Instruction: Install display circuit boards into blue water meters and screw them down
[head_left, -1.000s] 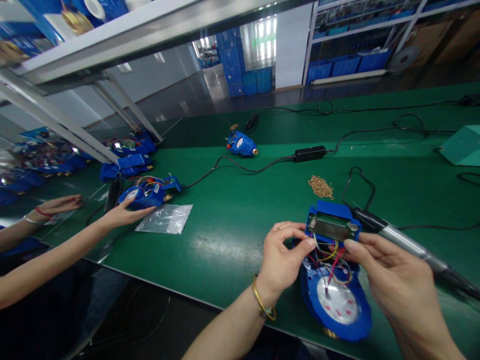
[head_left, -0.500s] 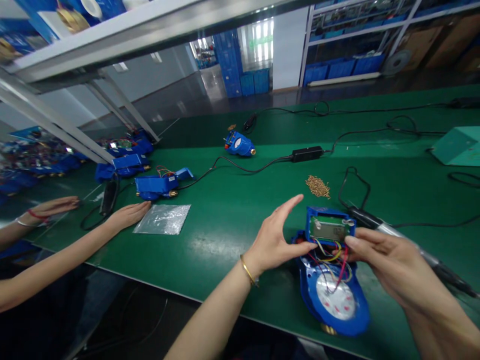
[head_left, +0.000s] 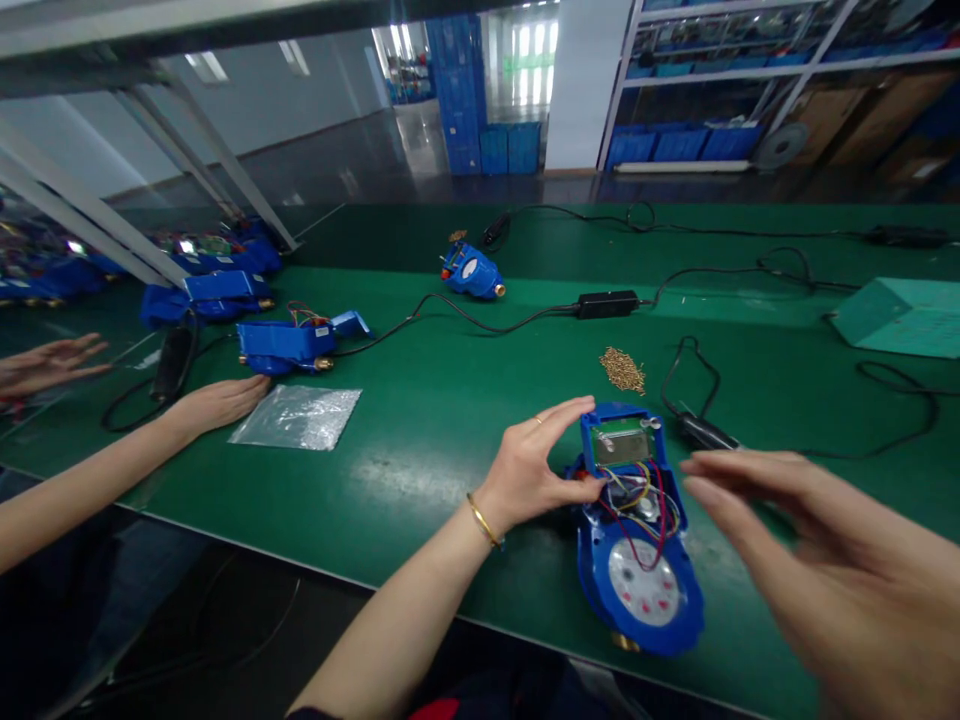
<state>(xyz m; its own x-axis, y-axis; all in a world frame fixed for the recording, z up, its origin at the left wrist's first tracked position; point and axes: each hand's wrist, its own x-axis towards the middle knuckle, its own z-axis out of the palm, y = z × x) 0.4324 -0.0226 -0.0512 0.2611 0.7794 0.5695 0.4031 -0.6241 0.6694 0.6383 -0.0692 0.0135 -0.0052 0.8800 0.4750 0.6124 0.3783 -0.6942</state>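
Observation:
A blue water meter (head_left: pixel 641 590) lies on the green bench in front of me, its round dial facing up and a brass fitting at its near end. Its lid (head_left: pixel 626 412) is raised and carries a circuit board with a grey display (head_left: pixel 624 447). Red, yellow and white wires run from the lid into the housing. My left hand (head_left: pixel 536 460) grips the lid's left edge between thumb and fingers. To the right of the meter, my right hand (head_left: pixel 817 560) is off it, thumb and fingers apart, holding nothing. An electric screwdriver (head_left: pixel 709 432) lies partly hidden behind that hand.
A pile of small brass screws (head_left: pixel 622 370) lies beyond the meter. Further off are another blue meter (head_left: pixel 472 272), a black cable box (head_left: pixel 607 304) and a green box (head_left: pixel 896 315). At left, a co-worker's hand (head_left: pixel 221 402) rests by a clear plastic bag (head_left: pixel 296 417) and a blue meter (head_left: pixel 281 345).
My left hand has closed onto the lid's left side. My right hand has let go of the lid and moved right. The camera view has shifted.

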